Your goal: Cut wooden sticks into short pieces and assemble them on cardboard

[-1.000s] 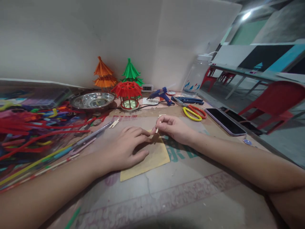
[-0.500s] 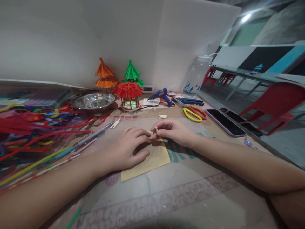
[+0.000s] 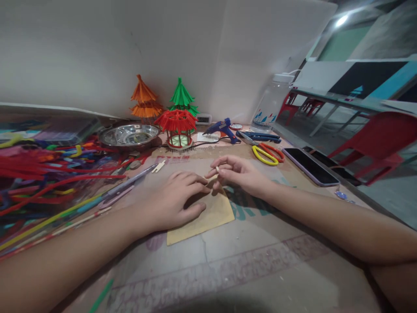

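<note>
A yellow paper-like sheet (image 3: 203, 221) lies on the covered table in front of me. My left hand (image 3: 182, 195) rests over its left part, palm down, fingers stretched out and thumb apart. Just above the sheet's far right corner, my right hand (image 3: 234, 171) pinches a short pale wooden stick (image 3: 217, 169) between thumb and fingers. The fingertips of both hands are close together. Beyond my left hand lie several short pale sticks (image 3: 158, 166).
Colored pipe cleaners (image 3: 65, 174) heap at left beside a metal dish (image 3: 130, 135). Behind stand a red-roofed model (image 3: 177, 126), orange (image 3: 145, 100) and green (image 3: 180, 95) ones. A blue glue gun (image 3: 223, 127), scissors (image 3: 267, 154), a phone (image 3: 309, 166) and a bottle (image 3: 269, 104) are at right.
My right hand has risen slightly and shifted away from the sheet with the stick. The small sticks beyond it are now hidden by its fingers. The left hand stays on the sheet.
</note>
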`<state>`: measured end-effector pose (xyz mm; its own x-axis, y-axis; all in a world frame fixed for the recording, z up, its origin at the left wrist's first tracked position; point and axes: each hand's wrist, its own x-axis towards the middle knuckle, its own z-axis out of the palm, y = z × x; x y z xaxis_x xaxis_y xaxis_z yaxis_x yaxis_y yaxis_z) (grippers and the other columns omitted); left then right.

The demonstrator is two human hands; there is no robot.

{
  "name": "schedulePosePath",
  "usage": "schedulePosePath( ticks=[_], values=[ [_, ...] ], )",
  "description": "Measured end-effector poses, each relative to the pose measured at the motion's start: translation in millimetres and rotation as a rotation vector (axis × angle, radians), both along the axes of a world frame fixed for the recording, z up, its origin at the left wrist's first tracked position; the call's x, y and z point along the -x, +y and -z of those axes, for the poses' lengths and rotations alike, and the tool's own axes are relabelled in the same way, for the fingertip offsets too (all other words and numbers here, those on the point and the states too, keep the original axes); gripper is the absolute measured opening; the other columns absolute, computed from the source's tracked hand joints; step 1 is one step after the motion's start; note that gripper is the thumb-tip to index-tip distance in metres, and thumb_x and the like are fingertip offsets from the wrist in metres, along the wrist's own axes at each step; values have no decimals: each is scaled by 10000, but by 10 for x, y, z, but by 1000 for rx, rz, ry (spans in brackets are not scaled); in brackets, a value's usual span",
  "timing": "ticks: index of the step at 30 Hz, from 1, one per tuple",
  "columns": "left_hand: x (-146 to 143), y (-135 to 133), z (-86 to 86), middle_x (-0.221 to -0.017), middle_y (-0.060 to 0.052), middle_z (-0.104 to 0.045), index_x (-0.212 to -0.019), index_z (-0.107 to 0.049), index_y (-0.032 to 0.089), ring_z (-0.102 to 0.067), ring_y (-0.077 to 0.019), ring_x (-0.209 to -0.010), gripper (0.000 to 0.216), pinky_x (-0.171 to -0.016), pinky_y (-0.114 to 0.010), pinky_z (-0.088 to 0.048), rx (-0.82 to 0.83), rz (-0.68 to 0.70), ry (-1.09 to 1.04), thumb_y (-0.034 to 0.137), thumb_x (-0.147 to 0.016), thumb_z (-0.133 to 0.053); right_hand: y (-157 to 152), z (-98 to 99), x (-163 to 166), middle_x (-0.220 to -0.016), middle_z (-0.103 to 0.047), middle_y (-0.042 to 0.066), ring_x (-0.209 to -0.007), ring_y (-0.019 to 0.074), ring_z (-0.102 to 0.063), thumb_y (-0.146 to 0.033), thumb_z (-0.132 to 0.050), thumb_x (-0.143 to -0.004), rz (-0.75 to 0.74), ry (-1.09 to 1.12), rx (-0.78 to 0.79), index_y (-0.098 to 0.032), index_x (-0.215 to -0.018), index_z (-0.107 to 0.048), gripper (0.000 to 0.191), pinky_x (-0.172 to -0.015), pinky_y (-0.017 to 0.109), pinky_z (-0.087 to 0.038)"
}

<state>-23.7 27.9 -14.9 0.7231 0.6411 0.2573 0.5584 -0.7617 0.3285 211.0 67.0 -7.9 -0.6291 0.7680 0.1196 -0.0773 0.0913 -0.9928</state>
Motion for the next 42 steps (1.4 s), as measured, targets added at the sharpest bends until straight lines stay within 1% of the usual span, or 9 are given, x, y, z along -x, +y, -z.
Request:
schedulePosePath(
  ticks=[4, 7, 10, 12, 15, 21, 30, 37, 42],
  values=[
    [13, 0, 15, -1258, -89, -659, -1182, -679, 229, -581, -288, -1196, 288, -1055, -475, -413, -2, 1, -2, 331, -930, -584, -1, 43, -19, -770, -735, 0, -647, 137, -684, -445, -673, -904, 37, -133, -77, -224, -971, -465, 311, -646, 285, -552],
    [26, -1, 24, -1264, -94, -660, -1199, -677, 226, -574, -297, -1213, 308, -1061, -487, -411, -1, -7, -2, 354, -937, -578, -14, 39, -39, -626, -624, -43, -569, 115, -580, -399, -573, -950, 81, -332, -285, -204, -933, -532, 200, -561, 240, -451],
    [26, -2, 20, -1263, -94, -659, -1189, -676, 218, -573, -294, -1211, 298, -1059, -480, -416, 3, -4, 1, 348, -940, -576, -12, -1, -54, -709, -642, -6, -663, 126, -580, -335, -546, -952, 97, -486, -557, -181, -873, -623, 188, -630, 256, -435],
    [20, 0, 15, -1270, -93, -654, -1185, -675, 216, -570, -295, -1217, 294, -1061, -481, -414, 5, 0, 5, 347, -941, -578, -2, -23, -60, -799, -688, 21, -743, 139, -608, -302, -547, -949, 89, -520, -655, -177, -869, -658, 185, -692, 266, -446],
    [16, 5, 8, -1272, -96, -652, -1199, -673, 218, -567, -299, -1226, 307, -1065, -495, -407, 11, -2, 16, 357, -943, -577, 9, -29, -65, -838, -707, 28, -762, 140, -620, -273, -563, -940, 90, -542, -686, -177, -905, -674, 151, -714, 263, -451],
    [21, 1, 3, -1285, -100, -650, -1218, -667, 214, -559, -296, -1238, 323, -1076, -498, -400, 2, -3, 26, 369, -954, -567, -9, 7, -58, -756, -674, 0, -671, 128, -588, -264, -569, -944, 73, -584, -656, -184, -910, -628, 105, -646, 247, -432],
    [18, 14, 20, -1298, -87, -645, -1229, -665, 226, -558, -284, -1241, 321, -1081, -485, -394, 2, 3, 25, 361, -953, -573, 54, 42, -79, -827, -687, 46, -784, 169, -597, -279, -545, -978, 57, -648, -896, -170, -906, -670, 181, -750, 291, -431],
    [25, -1, 9, -1300, -96, -649, -1211, -676, 206, -562, -290, -1243, 317, -1075, -488, -406, 3, -4, 29, 355, -952, -569, 52, -3, -91, -805, -665, 56, -780, 188, -563, -291, -534, -984, 73, -777, -1026, -171, -879, -649, 197, -716, 299, -403],
    [24, 0, 17, -1298, -107, -649, -1207, -678, 199, -563, -291, -1245, 323, -1077, -495, -405, -1, -5, 27, 366, -958, -558, 12, -84, -125, -778, -647, 43, -757, 183, -550, -286, -585, -956, 71, -869, -1019, -178, -865, -638, 151, -695, 292, -389]
  ],
)
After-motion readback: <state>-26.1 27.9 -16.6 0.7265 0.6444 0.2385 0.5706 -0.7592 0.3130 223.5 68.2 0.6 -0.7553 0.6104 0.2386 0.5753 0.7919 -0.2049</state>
